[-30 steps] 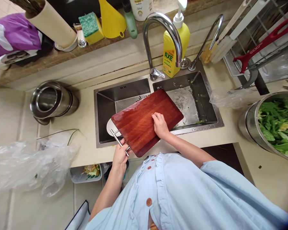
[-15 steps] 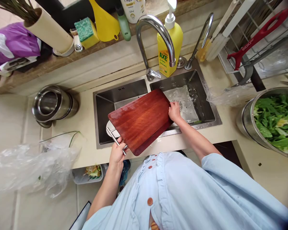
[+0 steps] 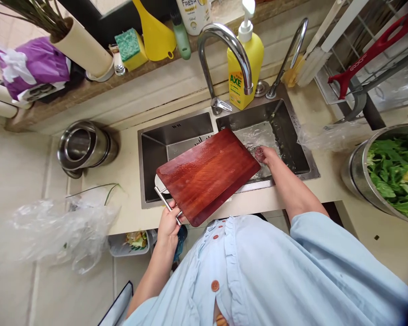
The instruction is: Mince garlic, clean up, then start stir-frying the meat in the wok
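The cutting board [image 3: 211, 176] partly hides the sink [image 3: 152, 158].

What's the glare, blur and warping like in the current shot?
Head view: pale sheen on the cutting board toward its upper left, bright highlights on the faucet; same view: the right hand looks smeared at its far end, the plastic bag looks soft; same view: dark corner at lower right, apparently wide-angle stretch toward the edges.

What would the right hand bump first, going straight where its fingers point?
Likely the cutting board, at its right edge, though the right hand may be low enough to pass beneath.
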Motion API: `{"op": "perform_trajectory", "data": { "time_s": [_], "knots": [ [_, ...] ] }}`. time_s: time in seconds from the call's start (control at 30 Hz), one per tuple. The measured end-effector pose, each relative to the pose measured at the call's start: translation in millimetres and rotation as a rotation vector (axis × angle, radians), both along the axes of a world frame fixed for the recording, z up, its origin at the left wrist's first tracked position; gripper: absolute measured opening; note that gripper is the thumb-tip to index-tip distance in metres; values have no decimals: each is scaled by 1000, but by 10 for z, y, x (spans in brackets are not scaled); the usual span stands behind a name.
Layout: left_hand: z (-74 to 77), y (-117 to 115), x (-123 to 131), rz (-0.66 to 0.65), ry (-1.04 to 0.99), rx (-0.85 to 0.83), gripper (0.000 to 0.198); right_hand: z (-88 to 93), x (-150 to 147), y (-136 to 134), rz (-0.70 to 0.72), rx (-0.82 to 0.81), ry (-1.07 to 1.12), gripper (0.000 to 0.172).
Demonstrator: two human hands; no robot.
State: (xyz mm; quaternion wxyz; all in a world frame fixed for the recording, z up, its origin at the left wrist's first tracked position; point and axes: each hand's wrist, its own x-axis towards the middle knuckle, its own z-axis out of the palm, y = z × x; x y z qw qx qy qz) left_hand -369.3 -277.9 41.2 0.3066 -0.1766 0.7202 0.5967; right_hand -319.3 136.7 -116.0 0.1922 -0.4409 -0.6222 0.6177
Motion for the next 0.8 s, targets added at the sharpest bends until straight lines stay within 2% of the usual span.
{"op": "perform_trajectory", "data": {
  "time_s": [0.07, 0.17, 0.23, 0.33, 0.4, 0.47, 0.53, 0.57, 0.63, 0.73, 0.77, 0.8],
  "knots": [
    [-1, 20, 25, 6, 3, 15, 39, 34, -150, -196, 58, 28, -40, 51],
    [13, 53, 34, 20, 8, 42, 38, 169, -377, -687, 201, 315, -144, 53],
    [33, 71, 24, 27, 15, 56, 37, 306, -446, -1049, 313, 516, -204, 52],
    [74, 102, 6, 23, 15, 52, 38, 614, -413, -1633, 514, 689, -208, 61],
    [98, 130, 3, 17, 18, 46, 38, 882, -370, -2061, 688, 791, -79, 62],
    [111, 156, 7, 12, 37, 46, 34, 1135, -390, -2444, 883, 903, 138, 66],
    [112, 165, 9, 21, 61, 36, 32, 1275, -508, -2630, 1058, 1004, 324, 66],
    [109, 160, 6, 26, 67, 30, 34, 1276, -595, -2601, 1101, 1025, 365, 66],
    [102, 132, -12, 30, 61, 21, 41, 1127, -769, -2260, 1062, 982, 301, 63],
    [92, 66, -62, 17, 38, 26, 50, 668, -833, -1258, 749, 698, -114, 63],
    [89, 47, -81, 14, 35, 29, 50, 516, -767, -899, 658, 587, -234, 63],
    [86, 32, -100, 11, 33, 31, 49, 388, -661, -576, 611, 547, -291, 63]
  ]
}}
